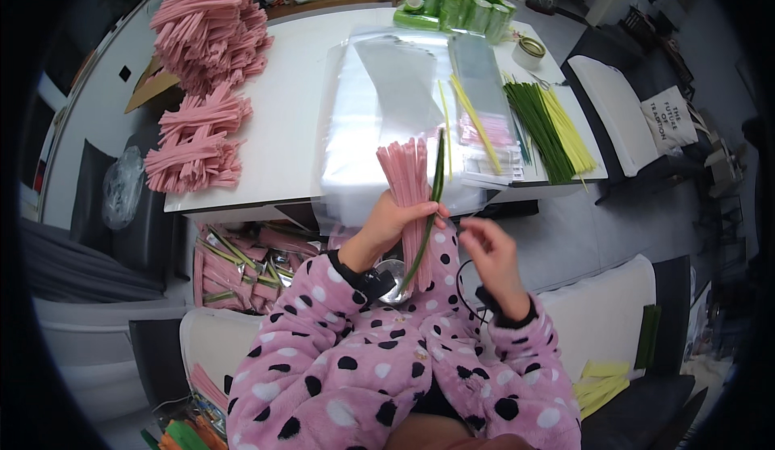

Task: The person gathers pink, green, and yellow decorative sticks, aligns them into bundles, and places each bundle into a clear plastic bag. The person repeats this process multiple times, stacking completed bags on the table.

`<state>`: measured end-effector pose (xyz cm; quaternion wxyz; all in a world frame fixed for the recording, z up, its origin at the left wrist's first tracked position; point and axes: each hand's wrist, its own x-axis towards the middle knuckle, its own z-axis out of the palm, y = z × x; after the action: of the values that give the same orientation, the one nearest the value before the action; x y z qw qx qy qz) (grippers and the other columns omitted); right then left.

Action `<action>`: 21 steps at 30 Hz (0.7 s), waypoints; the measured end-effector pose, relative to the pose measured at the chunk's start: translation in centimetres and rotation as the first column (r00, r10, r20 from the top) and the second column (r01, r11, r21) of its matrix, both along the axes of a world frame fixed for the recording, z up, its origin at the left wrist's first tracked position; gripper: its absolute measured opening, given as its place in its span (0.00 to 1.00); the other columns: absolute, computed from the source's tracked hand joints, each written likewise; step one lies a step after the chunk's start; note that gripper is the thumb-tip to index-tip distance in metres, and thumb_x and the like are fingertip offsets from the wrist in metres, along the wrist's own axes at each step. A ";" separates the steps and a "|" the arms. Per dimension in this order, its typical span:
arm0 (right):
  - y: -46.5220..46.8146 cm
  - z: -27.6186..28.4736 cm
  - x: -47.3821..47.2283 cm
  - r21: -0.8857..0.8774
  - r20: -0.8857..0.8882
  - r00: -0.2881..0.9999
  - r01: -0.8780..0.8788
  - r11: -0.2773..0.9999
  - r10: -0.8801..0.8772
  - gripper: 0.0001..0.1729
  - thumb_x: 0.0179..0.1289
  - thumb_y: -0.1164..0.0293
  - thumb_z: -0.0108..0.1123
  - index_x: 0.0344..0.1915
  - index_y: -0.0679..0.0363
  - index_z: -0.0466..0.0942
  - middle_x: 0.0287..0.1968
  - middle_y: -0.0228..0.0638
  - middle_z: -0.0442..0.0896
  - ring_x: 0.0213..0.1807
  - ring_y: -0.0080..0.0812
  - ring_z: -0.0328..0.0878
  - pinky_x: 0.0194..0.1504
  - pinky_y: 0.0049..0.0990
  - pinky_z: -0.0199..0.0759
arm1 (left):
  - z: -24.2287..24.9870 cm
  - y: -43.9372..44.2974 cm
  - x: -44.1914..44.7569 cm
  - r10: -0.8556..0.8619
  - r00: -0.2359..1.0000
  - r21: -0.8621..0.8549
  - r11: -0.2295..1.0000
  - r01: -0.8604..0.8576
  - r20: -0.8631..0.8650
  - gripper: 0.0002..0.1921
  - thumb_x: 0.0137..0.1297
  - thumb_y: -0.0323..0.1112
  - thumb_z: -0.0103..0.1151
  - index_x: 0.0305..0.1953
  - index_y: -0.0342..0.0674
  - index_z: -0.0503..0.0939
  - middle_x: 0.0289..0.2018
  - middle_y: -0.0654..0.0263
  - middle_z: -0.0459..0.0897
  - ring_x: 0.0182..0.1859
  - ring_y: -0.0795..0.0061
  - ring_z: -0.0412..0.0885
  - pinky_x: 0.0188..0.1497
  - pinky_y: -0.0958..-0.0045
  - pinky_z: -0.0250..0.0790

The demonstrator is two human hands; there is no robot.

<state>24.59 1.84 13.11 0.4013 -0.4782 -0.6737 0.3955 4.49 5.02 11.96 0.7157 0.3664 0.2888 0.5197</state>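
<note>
My left hand (393, 223) is closed around an upright bundle of pink fuzzy craft stems (407, 174), probably chenille stems. A few dark green stems (437, 183) lie along the bundle's right side, under my left thumb. To the right of the bundle and apart from it, my right hand (491, 250) is raised with its fingers curled. Whether it pinches something thin is too small to tell. Below the bundle, in front of my lap, a shiny round metal object (393, 280) is partly hidden by my left wrist and the stems.
Clear plastic sleeves (387, 99) cover the middle of the white table (284, 93). Pink bundles (206, 32) are piled left; green (539, 129) and yellow stems (566, 126) lie right. Green rolls (454, 8), scissors (539, 79) and tape (530, 50) sit behind. Packed stems (242, 268) fill a container below.
</note>
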 end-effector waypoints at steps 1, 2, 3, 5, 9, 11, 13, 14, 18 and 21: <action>1.0 0.8 -0.5 -0.042 -0.162 0.986 0.023 0.999 -0.029 0.12 0.56 0.76 0.61 0.41 0.67 0.76 0.27 0.31 0.76 0.26 0.18 0.73 0.26 0.17 0.65 | 0.2 -0.3 0.3 -0.025 1.000 0.007 1.000 0.025 -0.009 0.11 0.59 0.30 0.58 0.40 0.30 0.73 0.33 0.56 0.81 0.33 0.68 0.81 0.38 0.71 0.73; 1.8 1.3 -1.2 -0.038 -0.210 0.978 0.005 0.999 -0.013 0.11 0.56 0.77 0.61 0.40 0.68 0.76 0.27 0.31 0.76 0.26 0.17 0.73 0.26 0.16 0.64 | 0.3 -0.6 0.5 -0.046 0.999 0.014 0.999 0.047 -0.018 0.11 0.60 0.31 0.58 0.40 0.30 0.73 0.33 0.56 0.81 0.32 0.68 0.81 0.38 0.71 0.73; 2.6 1.8 -2.1 -0.039 -0.265 0.964 -0.019 0.999 0.008 0.10 0.56 0.77 0.61 0.39 0.69 0.76 0.28 0.30 0.76 0.26 0.17 0.72 0.26 0.16 0.64 | 0.4 -0.9 0.6 -0.072 0.997 0.023 0.997 0.073 -0.021 0.11 0.60 0.31 0.57 0.40 0.30 0.73 0.33 0.56 0.81 0.32 0.68 0.81 0.38 0.71 0.73; 3.1 2.6 -3.2 -0.052 -0.340 0.939 -0.062 0.997 0.040 0.07 0.57 0.78 0.61 0.36 0.69 0.77 0.28 0.29 0.77 0.24 0.15 0.70 0.25 0.14 0.62 | 0.6 -1.3 0.7 -0.065 0.998 0.024 0.998 0.066 -0.019 0.12 0.61 0.31 0.57 0.41 0.30 0.73 0.33 0.56 0.81 0.32 0.68 0.81 0.38 0.71 0.73; 3.5 3.5 -3.9 -0.061 -0.320 0.947 -0.025 0.998 0.004 0.04 0.56 0.76 0.62 0.30 0.67 0.79 0.22 0.25 0.76 0.18 0.11 0.65 0.19 0.13 0.57 | 0.6 -1.8 0.5 -0.062 0.998 0.022 0.998 0.063 -0.023 0.13 0.62 0.31 0.56 0.43 0.29 0.73 0.33 0.56 0.81 0.33 0.68 0.81 0.38 0.72 0.74; 3.9 3.8 -3.8 -0.093 -0.330 0.944 -0.013 0.996 -0.019 0.05 0.56 0.76 0.62 0.30 0.67 0.79 0.20 0.25 0.76 0.17 0.11 0.64 0.18 0.13 0.56 | 0.6 -2.0 0.5 -0.061 0.998 0.023 0.998 0.062 -0.023 0.13 0.62 0.32 0.56 0.44 0.29 0.73 0.32 0.56 0.81 0.33 0.68 0.82 0.38 0.72 0.74; 4.1 3.9 -3.9 -0.087 -0.306 0.952 -0.014 0.996 -0.014 0.05 0.56 0.76 0.63 0.31 0.67 0.80 0.20 0.25 0.76 0.17 0.11 0.64 0.17 0.13 0.56 | 0.7 -2.1 0.4 -0.057 0.998 0.025 0.998 0.057 -0.010 0.13 0.62 0.32 0.55 0.44 0.29 0.73 0.33 0.56 0.81 0.33 0.68 0.82 0.39 0.72 0.74; 4.2 3.9 -3.9 -0.078 -0.297 0.955 -0.020 0.997 -0.004 0.05 0.56 0.76 0.63 0.31 0.67 0.80 0.20 0.25 0.76 0.17 0.11 0.64 0.17 0.13 0.56 | 0.8 -2.1 0.4 -0.069 0.997 0.019 0.997 0.069 -0.020 0.14 0.62 0.32 0.56 0.45 0.29 0.72 0.33 0.56 0.81 0.33 0.68 0.82 0.39 0.72 0.74; 4.1 4.1 -3.7 -0.111 -0.294 0.956 -0.060 0.992 0.025 0.05 0.56 0.75 0.63 0.31 0.67 0.80 0.21 0.25 0.76 0.17 0.12 0.65 0.17 0.12 0.56 | 1.3 -2.2 0.4 -0.079 0.996 -0.009 0.997 0.079 -0.046 0.15 0.62 0.33 0.56 0.46 0.29 0.72 0.35 0.55 0.81 0.35 0.68 0.82 0.40 0.71 0.74; 4.0 4.2 -3.5 -0.198 -0.343 0.939 -0.106 0.974 0.032 0.06 0.55 0.76 0.63 0.30 0.70 0.79 0.25 0.28 0.79 0.22 0.13 0.69 0.21 0.13 0.60 | 1.6 -2.1 0.9 -0.032 0.999 0.007 0.999 0.032 0.009 0.16 0.62 0.33 0.55 0.47 0.29 0.71 0.36 0.54 0.81 0.37 0.66 0.82 0.41 0.69 0.75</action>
<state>21.07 5.83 17.33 0.4429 -0.4195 -0.5648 0.5558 5.40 2.92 13.52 0.7240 0.3713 0.2776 0.5108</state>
